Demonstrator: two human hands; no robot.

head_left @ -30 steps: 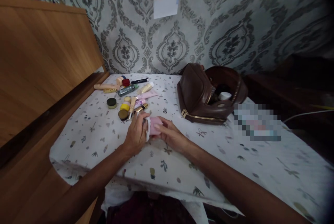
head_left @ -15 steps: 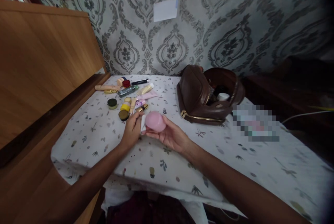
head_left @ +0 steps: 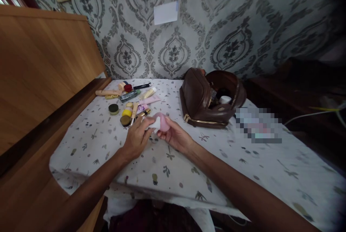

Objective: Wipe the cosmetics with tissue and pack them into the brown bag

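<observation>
Above the table's middle, my right hand [head_left: 177,136] grips a round pink container [head_left: 164,124] from its right side. My left hand [head_left: 137,136] is closed on a white wipe [head_left: 154,124], which is pressed against the container's left face. What the container holds and its lower side are hidden by the fingers. Just beyond my left hand lie a gold-and-black tube [head_left: 143,114], a yellow-banded jar [head_left: 127,112] and a round jar with a brownish lid [head_left: 125,120].
A brown leather bag [head_left: 198,95] stands unzipped at the right, a white-lidded jar [head_left: 225,99] inside. Several cosmetics, among them a green bottle [head_left: 130,96] and a dark-lidded jar [head_left: 113,108], lie at the back left. A wooden panel [head_left: 48,55] borders the left.
My left hand has brought the wipe from the container's left edge across onto its face. The container has turned slightly in my right hand, and the view has shifted a little.
</observation>
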